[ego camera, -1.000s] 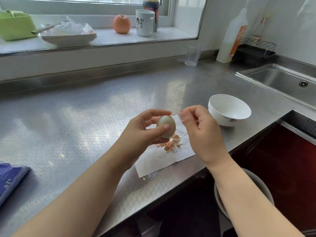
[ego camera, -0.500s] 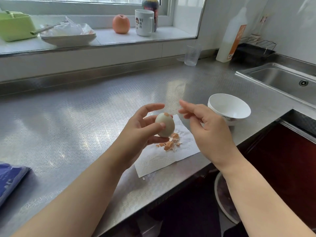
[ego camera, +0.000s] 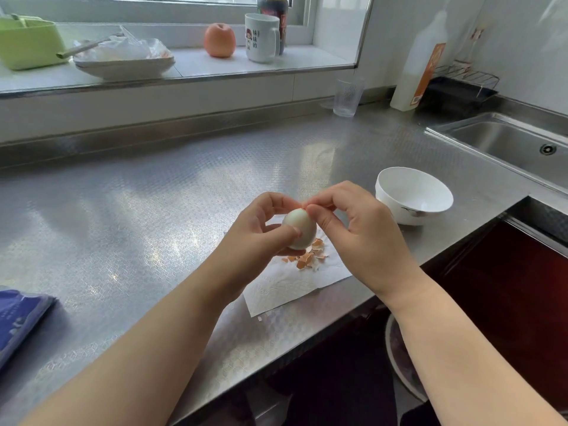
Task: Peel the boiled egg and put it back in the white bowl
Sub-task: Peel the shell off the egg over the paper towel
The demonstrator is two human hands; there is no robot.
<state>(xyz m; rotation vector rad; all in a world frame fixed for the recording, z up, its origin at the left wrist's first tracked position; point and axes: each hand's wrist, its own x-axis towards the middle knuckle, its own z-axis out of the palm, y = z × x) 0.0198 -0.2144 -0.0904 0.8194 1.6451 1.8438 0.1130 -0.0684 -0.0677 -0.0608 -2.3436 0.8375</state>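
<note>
Egg (ego camera: 299, 229) held over paper towel (ego camera: 292, 284).
Left hand (ego camera: 255, 229) fingers clamp its sides; right hand (ego camera: 356, 232) fingertips pinch together at its top. Shell fragments (ego camera: 309, 256) lie below.

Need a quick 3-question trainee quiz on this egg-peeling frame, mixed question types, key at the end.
1. True or false: the egg lies in the white bowl.
2. Which hand grips the egg? A) left hand B) right hand
3. Fill in: the shell bits lie on a paper ____.

Key: 1 false; 2 A, while the right hand pinches at the egg's top; 3 towel.
</note>
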